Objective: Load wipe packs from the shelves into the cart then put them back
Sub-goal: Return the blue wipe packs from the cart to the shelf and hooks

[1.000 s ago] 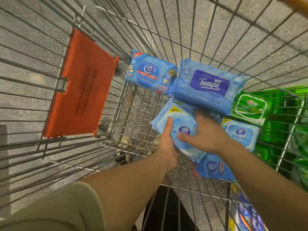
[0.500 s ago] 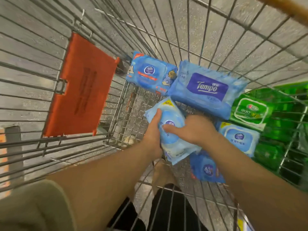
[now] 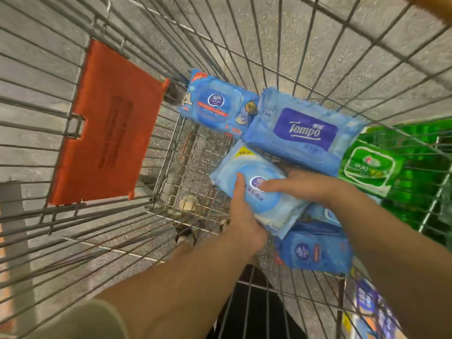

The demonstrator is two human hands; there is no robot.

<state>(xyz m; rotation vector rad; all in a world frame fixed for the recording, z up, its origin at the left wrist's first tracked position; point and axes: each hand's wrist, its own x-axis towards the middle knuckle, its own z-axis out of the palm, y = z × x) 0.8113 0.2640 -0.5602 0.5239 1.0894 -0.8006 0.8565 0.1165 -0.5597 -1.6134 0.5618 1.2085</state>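
Note:
Both my hands reach down into a wire shopping cart point(image 3: 244, 55). My left hand point(image 3: 244, 223) grips the near left edge of a light blue wipe pack point(image 3: 247, 167), thumb on its top. My right hand point(image 3: 310, 187) holds the same pack from the right, fingers laid across its lid. Around it in the cart lie a blue Tempo pack point(image 3: 303, 130), a blue cartoon-printed pack point(image 3: 217, 106), a green pack point(image 3: 367, 170) and a darker blue pack point(image 3: 315, 250). Part of another pale pack under my right wrist is mostly hidden.
The orange child-seat flap point(image 3: 107, 128) stands against the cart's left wall. Green packs on a shelf point(image 3: 425, 177) show through the right wires. More blue packs point(image 3: 369, 311) lie outside at the bottom right. Grey speckled floor lies below.
The light blue pack has come up and slightly left off the pile in both hands, uncovering more of the darker blue pack beneath. The other packs have not moved.

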